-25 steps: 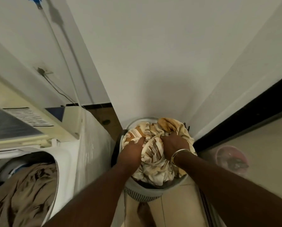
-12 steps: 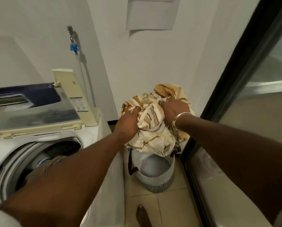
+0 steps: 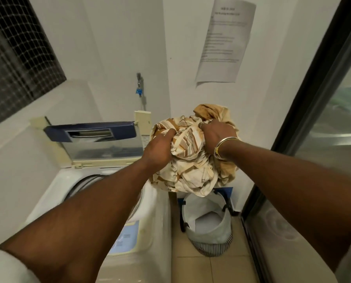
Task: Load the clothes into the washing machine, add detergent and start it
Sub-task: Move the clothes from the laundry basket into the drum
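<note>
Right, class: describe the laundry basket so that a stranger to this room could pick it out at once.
Start at the white top-loading washing machine on the left, its lid raised. In the floor gap between it and the dark-framed glass door stands the laundry basket, below the cream striped bundle. It alone is round and soft-sided, pale grey with a striped base.

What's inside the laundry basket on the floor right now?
Only pale lining shows inside the basket. The striped cloth bundle, gripped by the left hand and right hand, covers its far edge from view.
</note>
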